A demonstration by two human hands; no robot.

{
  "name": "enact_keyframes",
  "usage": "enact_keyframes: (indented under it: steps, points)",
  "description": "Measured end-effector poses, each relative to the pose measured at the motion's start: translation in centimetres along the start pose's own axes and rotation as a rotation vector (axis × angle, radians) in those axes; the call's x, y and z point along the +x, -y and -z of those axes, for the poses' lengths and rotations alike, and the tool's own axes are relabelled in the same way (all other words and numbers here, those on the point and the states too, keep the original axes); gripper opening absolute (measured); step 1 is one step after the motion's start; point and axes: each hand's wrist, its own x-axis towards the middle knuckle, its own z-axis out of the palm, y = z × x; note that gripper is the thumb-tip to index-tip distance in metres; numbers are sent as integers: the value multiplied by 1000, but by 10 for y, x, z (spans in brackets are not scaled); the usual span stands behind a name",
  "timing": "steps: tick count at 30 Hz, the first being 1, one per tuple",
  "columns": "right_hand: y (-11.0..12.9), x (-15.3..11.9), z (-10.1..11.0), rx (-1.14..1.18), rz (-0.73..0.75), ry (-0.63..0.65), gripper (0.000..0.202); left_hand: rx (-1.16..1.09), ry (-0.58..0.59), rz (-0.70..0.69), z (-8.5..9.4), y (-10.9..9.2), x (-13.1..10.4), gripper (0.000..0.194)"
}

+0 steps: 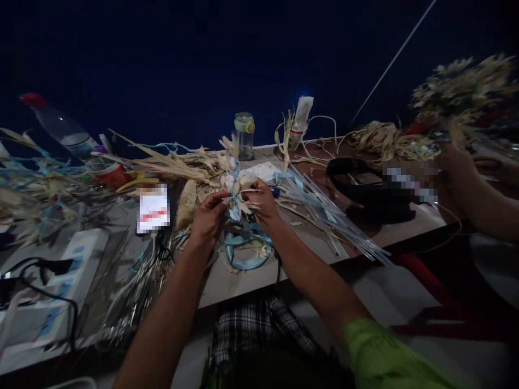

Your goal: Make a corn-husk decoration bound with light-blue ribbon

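Both hands meet at a pale dried-husk flower (244, 186) bound with light blue ribbon, near the middle of the table. My left hand (211, 216) pinches its left side, fingers closed at the blue binding. On the right side, my right hand (264, 202) has its fingers closed round the pale petals. A loop of light blue ribbon (245, 265) lies on the table just below the hands. Behind the flower lies a white paper (261, 171).
A clear jar (244, 135) stands behind the hands. Left are a phone (153, 209), power strip (77, 275), tilted bottle (65, 129) and husks. Right are clear rods (332, 210), a black strap (352, 183), and another person's arm (482, 192) near husk flowers (462, 89).
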Motion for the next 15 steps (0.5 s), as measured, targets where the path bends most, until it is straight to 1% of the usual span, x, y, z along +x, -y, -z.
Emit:
enact_keyframes:
  steps: [2,4,5,6,8,10,11,12,15]
  points:
    - [3,-3,-2,12,44,42,14,11,-51,-21,0,-2,0,29]
    - [6,-3,-2,70,3,86,17,19,-86,-30,0,-3,0,29]
    - [7,-2,0,102,-27,84,19,22,-96,-34,0,-3,0,28]
    - [8,0,2,135,-52,63,20,28,-103,-38,0,-3,1,28]
    - [10,4,9,190,-84,-18,20,50,-115,-64,1,-2,1,27]
    - [13,6,15,227,-126,-53,20,85,-134,-130,4,0,3,24]
    - [14,6,17,235,-162,-35,23,106,-147,-174,5,1,4,22]
    - [16,5,19,223,-202,12,27,131,-160,-226,7,2,5,20]
    - [19,-3,21,94,-265,230,39,218,-209,-366,12,4,7,18]
